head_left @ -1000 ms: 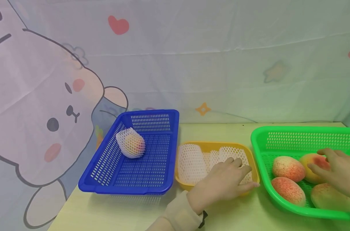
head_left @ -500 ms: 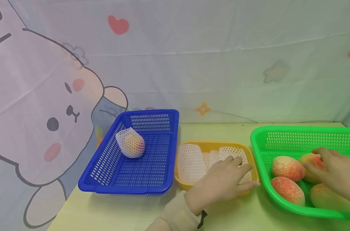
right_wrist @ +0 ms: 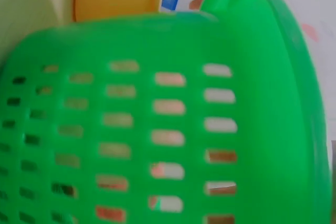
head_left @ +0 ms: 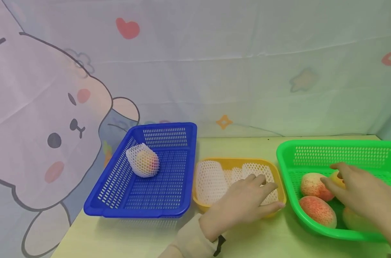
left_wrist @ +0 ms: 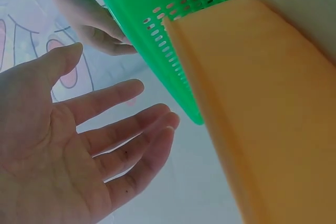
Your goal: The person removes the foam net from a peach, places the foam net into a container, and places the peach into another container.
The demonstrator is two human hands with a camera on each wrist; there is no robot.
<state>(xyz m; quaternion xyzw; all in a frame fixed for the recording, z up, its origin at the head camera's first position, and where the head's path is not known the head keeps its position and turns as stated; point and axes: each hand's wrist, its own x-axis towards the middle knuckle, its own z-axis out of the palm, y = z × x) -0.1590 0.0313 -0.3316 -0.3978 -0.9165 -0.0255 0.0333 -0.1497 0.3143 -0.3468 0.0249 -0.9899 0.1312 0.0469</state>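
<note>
My left hand hovers over a yellow tray of white foam net sleeves. In the left wrist view its relaxed fingers are spread beside the tray's outside, holding nothing. Inside the green basket, my right hand reaches over a yellow fruit with spread, bent fingers; whether they touch it is unclear. Next to that lie a speckled pink fruit, a redder one and a paler one, partly covered by the hand. The basket wall hides my right hand in the right wrist view.
A blue basket at the left holds one fruit in a foam net. All three containers stand on a pale table. Behind it hangs a cloth printed with a cartoon animal.
My right hand has moved left, over the yellow fruit, and now covers more of it. My left hand stays over the tray. The head view has shifted slightly.
</note>
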